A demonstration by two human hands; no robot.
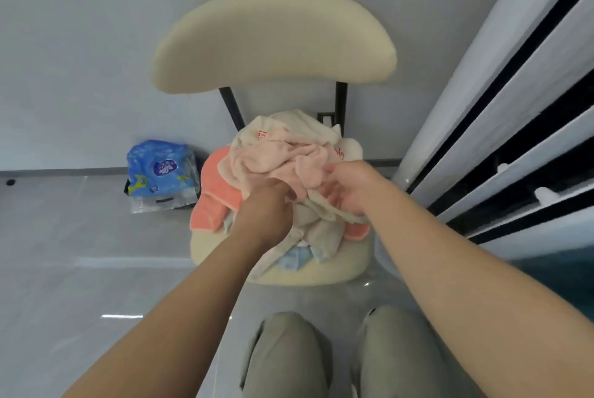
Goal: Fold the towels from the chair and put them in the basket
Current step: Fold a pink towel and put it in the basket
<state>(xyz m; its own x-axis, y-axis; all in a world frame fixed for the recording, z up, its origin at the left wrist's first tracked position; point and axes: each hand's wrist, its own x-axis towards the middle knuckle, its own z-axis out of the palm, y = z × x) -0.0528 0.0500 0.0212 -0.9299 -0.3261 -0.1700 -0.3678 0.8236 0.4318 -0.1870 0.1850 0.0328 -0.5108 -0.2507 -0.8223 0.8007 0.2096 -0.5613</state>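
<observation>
Towels (pixel 289 153), jumbled heap on seat of chair (pixel 337 265), approx. centre of view: pale pink towel (pixel 273 159) on top, cream towel (pixel 283 122) behind it toward backrest, coral towel (pixel 218 185) hanging off seat's left side, bit of lt blue towel (pixel 295 257) poking out at front. None folded yet; basket not in view.

L hand (pixel 263 208) dug into heap from front, fingers curled down into pink cloth. Looks like a grip, but fingertips buried, so can't tell how much is held. R hand (pixel 347 188) just beside it, thumb & forefinger pinching a fold of same towel, other fingers loosely bent under cloth.

Handling, as judged: soft, limp, light terry; no shape of its own, prob. drags neighbours along if tangled. Not slippery, not fragile. Best taken by two corners or along one hem, hands apart, then lifted clear & shaken flat. Mid-cloth grab likely brings up a wad.

Further out: blue plastic pack (pixel 160 172) on floor by wall, left of chair; white slatted panel (pixel 514 92) on right; knees (pixel 283 349) in grey-green trousers at bottom.
</observation>
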